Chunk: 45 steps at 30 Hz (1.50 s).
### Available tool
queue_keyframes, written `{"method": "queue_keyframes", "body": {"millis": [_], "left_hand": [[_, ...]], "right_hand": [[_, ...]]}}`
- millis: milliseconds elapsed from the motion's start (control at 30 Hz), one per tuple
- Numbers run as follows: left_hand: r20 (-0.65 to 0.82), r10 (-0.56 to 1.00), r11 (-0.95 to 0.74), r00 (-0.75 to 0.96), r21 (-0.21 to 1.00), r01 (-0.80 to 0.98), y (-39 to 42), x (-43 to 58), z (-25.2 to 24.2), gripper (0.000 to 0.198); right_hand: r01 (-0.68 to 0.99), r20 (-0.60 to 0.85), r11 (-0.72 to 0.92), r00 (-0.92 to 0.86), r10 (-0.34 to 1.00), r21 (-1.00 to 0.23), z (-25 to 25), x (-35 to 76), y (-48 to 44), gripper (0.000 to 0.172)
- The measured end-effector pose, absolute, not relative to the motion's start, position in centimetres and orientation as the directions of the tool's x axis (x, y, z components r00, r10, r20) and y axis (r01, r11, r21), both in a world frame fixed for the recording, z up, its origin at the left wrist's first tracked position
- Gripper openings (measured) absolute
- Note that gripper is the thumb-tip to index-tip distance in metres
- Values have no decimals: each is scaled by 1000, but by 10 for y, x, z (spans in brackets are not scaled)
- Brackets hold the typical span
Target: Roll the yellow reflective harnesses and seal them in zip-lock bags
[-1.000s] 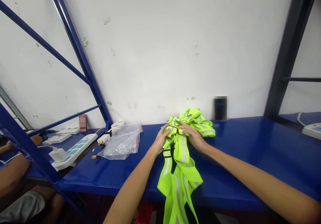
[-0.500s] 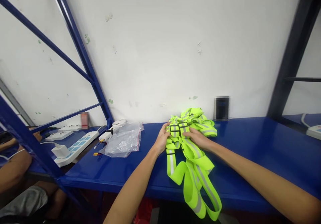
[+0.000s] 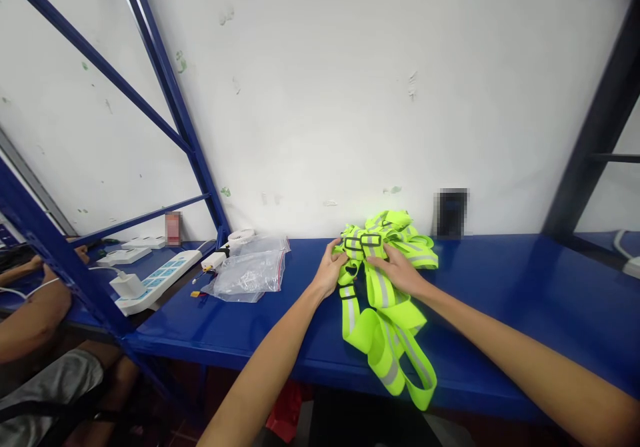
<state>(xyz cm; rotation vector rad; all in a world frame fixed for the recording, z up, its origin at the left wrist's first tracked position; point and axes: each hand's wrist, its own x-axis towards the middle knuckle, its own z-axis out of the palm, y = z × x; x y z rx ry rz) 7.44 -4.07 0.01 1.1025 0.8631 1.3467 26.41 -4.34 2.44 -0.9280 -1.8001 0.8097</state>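
Observation:
A bundle of neon yellow reflective straps [image 3: 384,292] with grey stripes lies on the blue table [image 3: 500,300], and its loops hang over the front edge. My left hand [image 3: 330,270] grips the straps from the left, beside a black buckle [image 3: 353,243]. On the other side, my right hand [image 3: 397,270] pinches a strap just below a second black buckle [image 3: 371,240]. Both hands are closed on the bundle, and some fingertips are hidden behind the webbing. More strap [image 3: 413,250] is heaped behind my right hand.
Clear plastic bags [image 3: 250,275] lie to the left, near a small white fan [image 3: 241,236] and a wired white part [image 3: 214,261]. A white power strip [image 3: 163,280] sits beyond the blue rack post. Another person's arm [image 3: 40,317] is at far left. A blurred dark object [image 3: 451,213] leans on the wall.
The view has shifted slightly. Both hands keep hold of the straps, and the right hand has come a little nearer the buckles. The hanging loops sit somewhat higher.

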Motion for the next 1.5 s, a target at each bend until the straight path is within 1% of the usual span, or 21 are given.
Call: {"method": "queue_keyframes", "body": {"millis": [100, 200, 267, 333, 400, 433, 467, 500, 600, 633, 800, 900, 967, 1033, 1133, 1200, 1267, 1333, 1400, 1433, 1500], "left_hand": [[94, 995, -83, 31, 965, -248, -40, 78, 0, 58], [193, 981, -184, 21, 959, -214, -45, 83, 6, 58], [301, 951, -291, 73, 948, -126, -51, 86, 10, 66], [391, 906, -398, 159, 917, 13, -57, 88, 13, 83], [427, 878, -456, 215, 884, 105, -59, 89, 14, 96], [420, 881, -450, 220, 886, 111, -59, 89, 14, 98], [404, 889, -430, 214, 898, 93, -58, 89, 13, 95], [389, 900, -406, 195, 912, 58, -56, 88, 12, 87], [335, 934, -333, 124, 942, -38, -48, 86, 9, 51], [314, 943, -309, 112, 949, -60, -45, 86, 7, 47], [176, 977, -144, 120, 962, -232, -35, 82, 0, 50], [41, 991, 6, 127, 938, -347, -36, 84, 0, 45], [11, 994, 32, 108, 920, -392, -38, 86, 3, 44], [34, 994, 8, 100, 919, -394, -42, 88, 7, 47], [119, 977, -67, 175, 959, -276, -48, 87, 13, 50], [185, 962, -149, 202, 972, -180, -51, 84, 15, 58], [262, 953, -245, 156, 962, -118, -51, 80, 16, 68], [360, 931, -358, 63, 933, -39, -51, 76, 17, 72], [490, 872, -487, 1, 866, 111, -52, 73, 17, 67], [557, 831, -545, 4, 812, 206, -54, 73, 17, 60], [651, 757, -622, 60, 688, 374, -58, 75, 18, 38]], "right_hand": [[299, 536, 571, -197, 821, -765, 20, 258, -43, 25], [250, 586, 592, -108, 803, -766, 19, 255, -43, 28], [258, 587, 569, -8, 810, -781, 18, 254, -43, 31], [265, 574, 538, 78, 815, -800, 18, 253, -44, 31], [234, 561, 524, 129, 818, -819, 18, 252, -45, 32], [201, 548, 518, 145, 824, -832, 19, 251, -45, 33], [157, 530, 509, 156, 834, -847, 20, 251, -45, 33], [110, 508, 496, 160, 847, -861, 20, 251, -45, 34], [16, 465, 468, 151, 872, -884, 22, 252, -43, 36], [3, 465, 470, 145, 873, -883, 23, 253, -43, 36], [-8, 514, 520, 142, 846, -854, 23, 257, -39, 39], [47, 577, 576, 121, 808, -816, 23, 261, -36, 42], [123, 613, 601, 105, 783, -790, 21, 263, -35, 43], [184, 630, 608, 104, 769, -772, 19, 265, -34, 43], [190, 636, 613, 97, 766, -767, 14, 264, -34, 43], [180, 643, 623, 93, 760, -761, 12, 262, -35, 43], [172, 650, 629, 108, 753, -758, 11, 259, -35, 44], [157, 644, 625, 131, 754, -765, 11, 257, -35, 45], [134, 622, 608, 149, 769, -783, 11, 256, -35, 44], [126, 610, 597, 159, 776, -792, 12, 255, -34, 43], [120, 594, 581, 177, 785, -805, 13, 255, -35, 42]]}}
